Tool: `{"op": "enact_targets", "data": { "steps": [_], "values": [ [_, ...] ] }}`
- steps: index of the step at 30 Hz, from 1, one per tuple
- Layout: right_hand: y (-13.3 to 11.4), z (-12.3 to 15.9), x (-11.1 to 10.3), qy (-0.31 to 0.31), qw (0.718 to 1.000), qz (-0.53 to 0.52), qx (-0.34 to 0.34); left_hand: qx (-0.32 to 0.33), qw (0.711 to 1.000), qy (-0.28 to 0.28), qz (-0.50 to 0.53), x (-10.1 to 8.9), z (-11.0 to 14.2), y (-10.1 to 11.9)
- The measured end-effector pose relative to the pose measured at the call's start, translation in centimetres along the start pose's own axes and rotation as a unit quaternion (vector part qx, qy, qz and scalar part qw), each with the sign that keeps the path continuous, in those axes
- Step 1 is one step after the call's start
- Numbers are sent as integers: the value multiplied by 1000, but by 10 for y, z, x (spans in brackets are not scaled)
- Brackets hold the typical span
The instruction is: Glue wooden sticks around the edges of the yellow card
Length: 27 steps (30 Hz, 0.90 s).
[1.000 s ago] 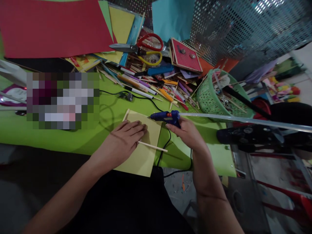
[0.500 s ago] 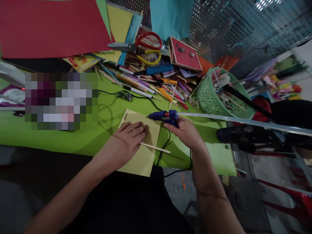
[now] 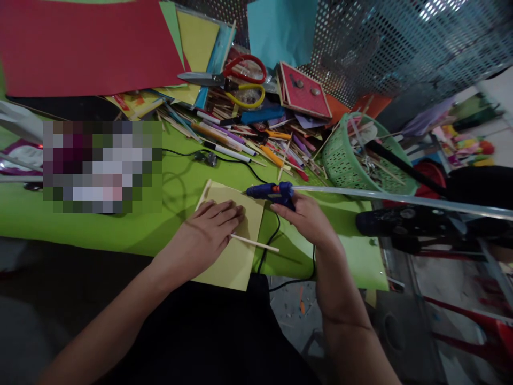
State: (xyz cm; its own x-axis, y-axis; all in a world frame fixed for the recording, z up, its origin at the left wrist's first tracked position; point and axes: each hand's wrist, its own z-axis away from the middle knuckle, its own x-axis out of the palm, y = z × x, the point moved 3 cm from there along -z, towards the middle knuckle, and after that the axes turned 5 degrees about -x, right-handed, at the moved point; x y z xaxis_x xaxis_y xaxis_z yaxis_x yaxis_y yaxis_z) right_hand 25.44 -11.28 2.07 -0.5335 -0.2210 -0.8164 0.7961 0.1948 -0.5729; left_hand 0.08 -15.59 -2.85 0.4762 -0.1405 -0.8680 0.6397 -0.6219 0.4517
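Your left hand [image 3: 206, 230] lies over the yellow sheet [image 3: 230, 270] at the near edge of the green table [image 3: 120, 230], its fingers close together and nearly straight. It covers the sheet's middle, and a thin stick [image 3: 256, 243] juts out from beneath it toward your right, the tip reaching past the sheet's edge. The stick's other end is lost under your palm — whether your thumb pinches it cannot be told. A second stick [image 3: 203, 193] runs along the sheet's left edge, its lower part hidden by your fingers.

Your right hand [image 3: 306, 216] is closed around the grip of a blue gun [image 3: 270, 193], its nozzle pointing left at the sheet's top edge; it seems to hover just over the paper, though the dim view leaves contact uncertain. A long clear rod [image 3: 401, 202] runs from the gun's back and is cut off at the right of the frame.

Beyond lie scissors [image 3: 202, 78] and a green basket [image 3: 347, 160], its contents a tangle. To your left, a pixelated block [image 3: 102, 166] masks whatever sits there — unreadable.
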Motion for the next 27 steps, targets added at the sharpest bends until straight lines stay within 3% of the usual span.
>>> {"op": "enact_targets", "data": {
  "steps": [8, 19, 22, 27],
  "values": [
    [2, -1, 2, 17, 999, -30, 5, 0, 1000, -12, -16, -1, 0, 0],
    [13, 6, 5, 37, 957, -278, 73, -14, 1000, -1, -23, -7, 2, 5],
    [15, 4, 8, 32, 958, -275, 77, -4, 1000, -7, -23, -5, -1, 6],
    [15, 2, 11, 10, 983, -180, 44, 0, 1000, -3, -24, -4, 0, 4]
  ]
}}
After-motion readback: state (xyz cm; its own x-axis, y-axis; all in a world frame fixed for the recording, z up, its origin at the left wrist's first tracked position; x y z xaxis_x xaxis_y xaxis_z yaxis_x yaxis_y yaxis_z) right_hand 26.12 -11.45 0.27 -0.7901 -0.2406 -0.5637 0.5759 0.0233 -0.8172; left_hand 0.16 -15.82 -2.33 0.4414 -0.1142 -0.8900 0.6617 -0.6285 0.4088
